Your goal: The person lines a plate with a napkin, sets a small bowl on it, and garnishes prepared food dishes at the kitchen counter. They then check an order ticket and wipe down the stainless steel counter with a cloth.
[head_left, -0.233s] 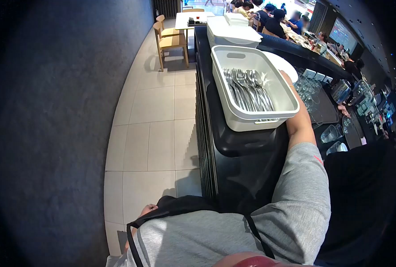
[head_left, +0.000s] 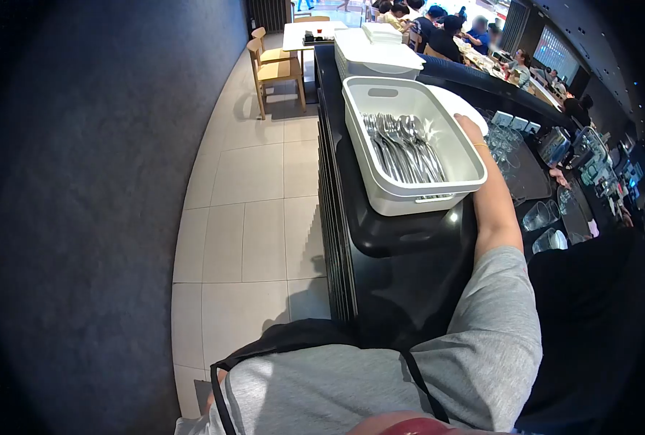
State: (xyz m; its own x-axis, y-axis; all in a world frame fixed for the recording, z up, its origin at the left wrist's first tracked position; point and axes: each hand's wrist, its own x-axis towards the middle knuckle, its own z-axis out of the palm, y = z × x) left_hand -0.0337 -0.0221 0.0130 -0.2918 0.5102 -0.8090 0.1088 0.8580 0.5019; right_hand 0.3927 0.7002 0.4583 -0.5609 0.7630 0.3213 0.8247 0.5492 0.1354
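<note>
My right arm reaches forward along the right side of a white bin [head_left: 427, 192] that stands on a black tray [head_left: 391, 243]. Forks and spoons [head_left: 406, 148] lie in a heap inside the bin. Just beyond the bin's right rim, my right hand [head_left: 469, 127] is over the near part of a round white plate [head_left: 453, 101]. Its fingers are mostly hidden, so whether it grips the plate does not show. My left hand is out of sight behind the black apron [head_left: 293, 337]; only a bit of that arm shows low on the left.
White lidded containers [head_left: 380, 54] stand behind the bin. Glasses [head_left: 507, 141] crowd a dark tray to the right, with more glasses [head_left: 540, 216] nearer. A dark wall [head_left: 105, 203] runs along the left. Chairs [head_left: 279, 70] and a table [head_left: 304, 32] stand ahead; people sit farther back.
My right arm has shifted slightly outward, and more of the right hand shows past the bin. My left hand has dropped out of sight behind the apron.
</note>
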